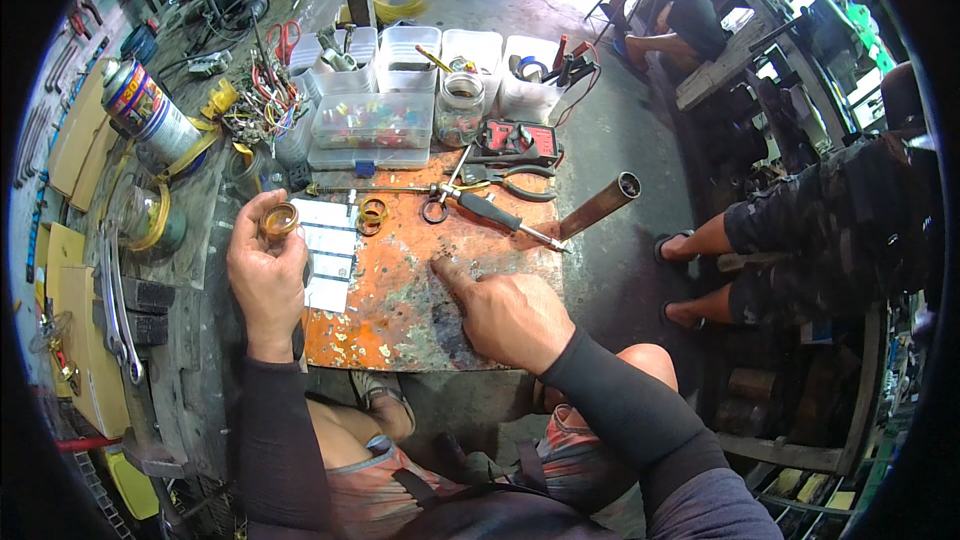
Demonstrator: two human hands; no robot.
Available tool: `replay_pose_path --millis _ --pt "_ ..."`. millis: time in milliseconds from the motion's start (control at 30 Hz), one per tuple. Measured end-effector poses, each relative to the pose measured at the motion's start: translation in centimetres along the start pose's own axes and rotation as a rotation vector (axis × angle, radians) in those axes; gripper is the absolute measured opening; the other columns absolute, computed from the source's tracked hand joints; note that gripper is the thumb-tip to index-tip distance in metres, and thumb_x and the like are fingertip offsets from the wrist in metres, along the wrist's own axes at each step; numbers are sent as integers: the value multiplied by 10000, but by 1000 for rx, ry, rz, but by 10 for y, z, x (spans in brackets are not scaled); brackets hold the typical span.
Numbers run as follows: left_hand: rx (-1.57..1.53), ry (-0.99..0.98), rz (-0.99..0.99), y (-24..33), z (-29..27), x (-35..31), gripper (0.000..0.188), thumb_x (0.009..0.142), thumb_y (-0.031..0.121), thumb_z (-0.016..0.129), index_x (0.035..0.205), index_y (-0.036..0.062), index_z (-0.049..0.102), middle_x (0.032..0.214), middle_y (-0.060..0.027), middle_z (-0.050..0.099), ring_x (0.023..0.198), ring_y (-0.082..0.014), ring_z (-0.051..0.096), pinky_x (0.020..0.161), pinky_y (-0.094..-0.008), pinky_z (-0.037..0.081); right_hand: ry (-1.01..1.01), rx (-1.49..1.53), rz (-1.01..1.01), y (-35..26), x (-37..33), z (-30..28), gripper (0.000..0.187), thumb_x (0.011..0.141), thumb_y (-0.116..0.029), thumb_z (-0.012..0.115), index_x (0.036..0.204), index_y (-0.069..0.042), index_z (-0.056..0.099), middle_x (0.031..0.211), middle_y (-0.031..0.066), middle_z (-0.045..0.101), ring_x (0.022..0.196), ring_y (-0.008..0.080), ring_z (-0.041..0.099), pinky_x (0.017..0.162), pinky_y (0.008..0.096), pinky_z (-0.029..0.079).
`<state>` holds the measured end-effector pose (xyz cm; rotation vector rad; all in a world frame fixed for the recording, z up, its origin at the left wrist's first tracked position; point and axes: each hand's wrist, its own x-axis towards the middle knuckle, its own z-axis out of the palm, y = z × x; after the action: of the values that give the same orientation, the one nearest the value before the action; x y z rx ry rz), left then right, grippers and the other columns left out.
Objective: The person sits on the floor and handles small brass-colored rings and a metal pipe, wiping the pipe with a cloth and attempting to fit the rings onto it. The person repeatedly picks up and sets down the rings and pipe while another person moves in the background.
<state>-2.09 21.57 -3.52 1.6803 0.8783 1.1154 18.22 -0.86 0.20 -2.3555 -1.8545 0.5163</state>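
Note:
My left hand [262, 270] pinches a small round amber-brown metal ring or cup [279, 221] between thumb and fingers, its round opening facing up. Beneath and beside that hand lie white paper slips [328, 258] on the worn orange tabletop [390, 330]. My right hand [515, 315] is over the table's right part, index finger stretched toward the paint-stained surface and the other fingers curled, with nothing visible in it. Between the hands lie brass-coloured rings [372, 215], a dark ring [434, 210] and a black-handled screwdriver [488, 210].
Pliers [525, 182] and a red multimeter [518, 143] lie farther back, before a glass jar [460, 108] and clear plastic boxes [370, 125]. An upright metal pipe [600, 205] stands at the right edge. A spray can [150, 110] and wrenches [118, 305] are left. Another person's legs [740, 230] are right.

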Motion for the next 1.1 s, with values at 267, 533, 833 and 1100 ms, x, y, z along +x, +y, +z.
replay_pose_path --millis 267,533,833,1100 --pt "-43 16 19 -3 1 0 458 943 -133 671 1383 -8 642 1233 -57 720 1055 -109 703 875 -263 590 28 -45 -57 10 -7 -6 677 898 -141 645 1571 -91 600 740 163 755 682 338 770 631 464 600" --pt "-28 9 -3 -3 -1 0 453 949 -128 676 1384 -8 640 1250 -64 725 1076 -117 710 892 -265 594 134 -24 -60 16 -7 -10 628 897 -145 645 1524 -104 653 757 159 759 713 348 773 662 474 602" --pt "-19 -4 -24 0 1 0 448 952 -126 676 1382 -5 644 1205 -56 721 1015 -95 698 835 -247 588 23 32 5 16 -2 -12 618 881 -142 648 1497 -116 666 812 199 764 808 384 779 735 508 590" --pt "-22 -3 -6 2 -1 0 439 955 -121 681 1377 -7 647 1186 -53 722 1004 -99 697 832 -258 589 312 195 -67 42 -8 -25 333 916 -140 687 1237 -63 734 838 207 752 836 415 769 751 534 602"
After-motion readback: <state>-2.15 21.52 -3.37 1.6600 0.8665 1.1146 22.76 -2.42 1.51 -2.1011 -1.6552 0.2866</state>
